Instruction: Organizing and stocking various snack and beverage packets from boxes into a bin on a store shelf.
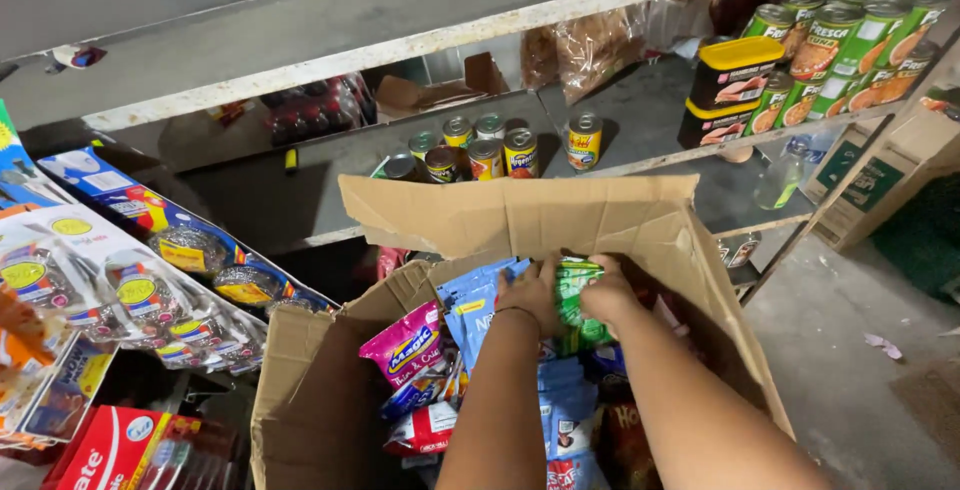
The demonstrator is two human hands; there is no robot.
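Both my hands reach into an open cardboard box (320, 390) full of snack packets. My left hand (532, 295) and my right hand (607, 295) are closed together on a green packet (575, 300) near the far side of the box. Light blue packets (478, 300) lie just left of my left hand, and a pink packet (405, 345) sits further left. More blue and red packets lie under my forearms.
A grey metal shelf (640, 120) behind the box holds several small tins (505, 150), green cans (830, 40) and yellow-lidded black tubs (735, 75). Hanging strips of plastic-wrapped goods (150, 290) are at left. Cardboard cartons (885, 175) stand at right on the concrete floor.
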